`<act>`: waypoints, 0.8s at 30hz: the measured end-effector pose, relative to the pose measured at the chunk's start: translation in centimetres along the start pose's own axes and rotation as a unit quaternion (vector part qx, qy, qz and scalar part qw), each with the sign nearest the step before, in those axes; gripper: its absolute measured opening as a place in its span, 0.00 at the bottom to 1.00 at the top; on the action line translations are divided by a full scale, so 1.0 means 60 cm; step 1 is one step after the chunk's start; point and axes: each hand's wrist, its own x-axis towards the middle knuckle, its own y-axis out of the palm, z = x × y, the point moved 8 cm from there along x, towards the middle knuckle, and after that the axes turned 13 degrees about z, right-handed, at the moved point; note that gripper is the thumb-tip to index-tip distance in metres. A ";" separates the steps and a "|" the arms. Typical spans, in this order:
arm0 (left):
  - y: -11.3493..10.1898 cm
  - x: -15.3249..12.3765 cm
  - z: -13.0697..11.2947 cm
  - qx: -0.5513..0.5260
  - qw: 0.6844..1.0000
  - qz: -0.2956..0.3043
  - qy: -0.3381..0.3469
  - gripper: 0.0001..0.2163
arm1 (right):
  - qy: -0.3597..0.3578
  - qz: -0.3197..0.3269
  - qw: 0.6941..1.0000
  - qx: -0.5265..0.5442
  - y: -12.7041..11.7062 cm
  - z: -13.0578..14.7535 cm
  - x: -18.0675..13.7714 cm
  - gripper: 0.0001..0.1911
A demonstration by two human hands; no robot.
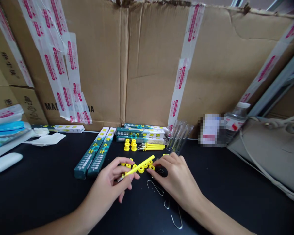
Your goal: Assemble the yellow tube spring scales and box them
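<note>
- While the left hand (117, 174) pinches a yellow rod (143, 162) between thumb and fingers, its other fingers loosely curled, the rod slants up to the right, its metal-tipped end nearest the palm.
- Right hand (177, 174): bent low over the black tabletop (63, 202), thumb and forefinger slightly parted at the rightmost of the yellow collars (141, 169); whether they grip it cannot be told.
- Yellow collars: lying in a loose cluster between the hands, partly behind the held rod.
- Wire hooks (156, 188): scattered below and beside the right hand, the nearest ones partly hidden by it.
- Beyond the hands: upright yellow caps (133, 147), with a row of yellow rods (155, 147) just to their right, and clear tubes (180, 137) farther right.
- Left of centre: two slender printed boxes (95, 153), side by side; similar boxes (140, 133) are stacked behind the caps.
- Background: a large taped carton (156, 65); at right, a clear bottle (235, 122) beside a grey bag (271, 156).
</note>
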 end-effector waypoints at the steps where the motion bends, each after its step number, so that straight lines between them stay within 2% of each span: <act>1: 0.001 0.000 0.002 0.005 1.000 0.004 -0.004 0.21 | 0.003 0.000 1.000 0.021 -0.002 -0.002 0.000 0.05; 7: -0.005 0.000 0.009 0.059 0.998 0.006 -0.013 0.16 | -0.005 0.000 0.987 0.163 -0.022 -0.001 -0.008 0.07; 12: -0.001 -0.001 0.000 0.090 0.995 0.020 -0.037 0.14 | -0.023 0.004 0.976 0.217 -0.028 0.007 -0.016 0.10; 24: -0.002 -0.008 -0.011 0.153 0.988 0.001 -0.023 0.12 | -0.072 -0.008 0.975 0.211 -0.027 0.012 -0.024 0.08</act>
